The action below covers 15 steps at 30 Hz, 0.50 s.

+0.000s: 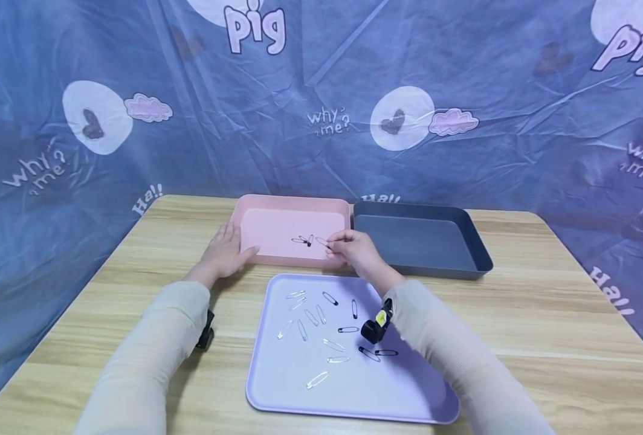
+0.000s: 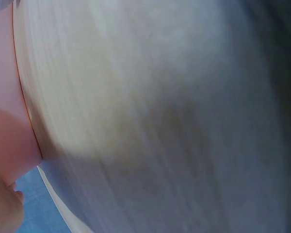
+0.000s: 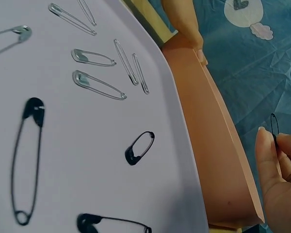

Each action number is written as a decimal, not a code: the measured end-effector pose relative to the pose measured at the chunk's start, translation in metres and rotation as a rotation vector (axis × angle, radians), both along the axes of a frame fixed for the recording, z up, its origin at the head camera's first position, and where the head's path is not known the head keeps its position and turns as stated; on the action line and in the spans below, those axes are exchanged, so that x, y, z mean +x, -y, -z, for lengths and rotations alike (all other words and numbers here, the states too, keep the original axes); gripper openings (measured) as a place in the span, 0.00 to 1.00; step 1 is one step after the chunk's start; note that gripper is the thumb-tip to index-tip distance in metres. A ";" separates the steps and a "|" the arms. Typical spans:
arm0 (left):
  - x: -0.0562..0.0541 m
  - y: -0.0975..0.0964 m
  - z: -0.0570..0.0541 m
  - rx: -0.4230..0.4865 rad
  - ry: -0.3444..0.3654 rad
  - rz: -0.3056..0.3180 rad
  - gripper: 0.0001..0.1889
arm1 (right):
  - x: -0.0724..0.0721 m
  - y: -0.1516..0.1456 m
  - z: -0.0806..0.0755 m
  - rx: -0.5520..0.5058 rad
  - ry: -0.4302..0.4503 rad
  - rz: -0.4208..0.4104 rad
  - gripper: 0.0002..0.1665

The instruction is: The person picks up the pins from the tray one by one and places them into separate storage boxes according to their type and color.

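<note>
My right hand [image 1: 351, 248] is over the right side of the pink tray [image 1: 278, 261]. Its thumb and fingers pinch a safety pin [image 3: 274, 124], which looks dark in the right wrist view. Below it, a few black safety pins [image 1: 302, 240] lie close together on the pink tray's floor. My left hand [image 1: 222, 252] rests on the left front corner of that tray, its fingers extended along the rim. Nearer me, a lilac tray [image 1: 354, 399] holds scattered silver safety pins [image 1: 318, 380] on its left and middle, with black safety pins [image 3: 139, 148] mostly further right.
A dark grey tray [image 1: 419, 235] stands right beside the pink one, at the back of the wooden table [image 1: 544, 314]. Behind the table hangs a blue printed cloth [image 1: 321, 157]. A black wrist camera [image 1: 376, 326] on my right arm hangs over the lilac tray.
</note>
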<state>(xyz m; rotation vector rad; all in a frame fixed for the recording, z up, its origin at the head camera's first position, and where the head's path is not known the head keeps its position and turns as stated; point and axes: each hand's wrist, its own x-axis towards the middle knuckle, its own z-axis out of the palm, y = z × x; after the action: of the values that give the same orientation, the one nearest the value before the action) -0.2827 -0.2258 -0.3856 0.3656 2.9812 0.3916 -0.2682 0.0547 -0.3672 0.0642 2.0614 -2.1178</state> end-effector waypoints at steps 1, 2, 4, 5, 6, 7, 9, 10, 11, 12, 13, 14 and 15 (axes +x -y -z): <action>0.000 0.000 0.000 0.001 -0.001 -0.001 0.44 | -0.001 0.001 -0.001 -0.016 0.000 0.001 0.08; 0.000 0.000 0.000 0.003 -0.002 0.000 0.44 | -0.002 0.003 -0.002 -0.015 0.003 0.005 0.09; 0.001 0.000 0.000 0.004 -0.004 0.000 0.44 | -0.005 0.006 -0.003 -0.020 0.000 0.009 0.10; 0.001 0.000 -0.001 0.002 -0.004 0.000 0.44 | -0.006 0.007 -0.004 -0.023 0.001 0.013 0.11; 0.001 0.000 -0.001 0.004 -0.005 0.002 0.44 | -0.007 0.009 -0.004 -0.019 0.002 0.019 0.11; 0.001 0.001 -0.001 0.001 -0.005 0.001 0.44 | -0.009 0.011 -0.004 -0.012 0.004 0.026 0.11; 0.001 0.001 -0.001 -0.003 -0.002 -0.001 0.43 | -0.012 0.014 -0.004 0.013 0.002 0.038 0.11; 0.001 0.002 -0.002 -0.004 -0.002 0.002 0.43 | -0.014 0.015 -0.004 0.033 0.006 0.051 0.10; 0.001 0.002 -0.002 -0.002 -0.003 0.002 0.43 | -0.015 0.016 -0.004 0.051 0.008 0.059 0.10; 0.001 0.002 -0.002 0.000 -0.004 0.003 0.43 | -0.017 0.017 -0.003 0.071 0.008 0.065 0.10; 0.001 0.002 -0.002 -0.001 -0.004 0.002 0.43 | -0.019 0.018 -0.002 0.090 0.001 0.067 0.10; 0.001 0.002 -0.002 -0.001 -0.007 0.004 0.43 | -0.021 0.019 -0.002 0.109 -0.002 0.070 0.10; 0.001 0.002 -0.002 -0.001 -0.009 0.005 0.43 | -0.024 0.020 0.000 0.127 -0.004 0.071 0.10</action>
<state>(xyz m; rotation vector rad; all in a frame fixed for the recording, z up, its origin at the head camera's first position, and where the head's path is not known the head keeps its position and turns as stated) -0.2822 -0.2274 -0.3836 0.3758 2.9883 0.3892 -0.2920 0.0346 -0.3671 0.1534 2.2255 -2.0254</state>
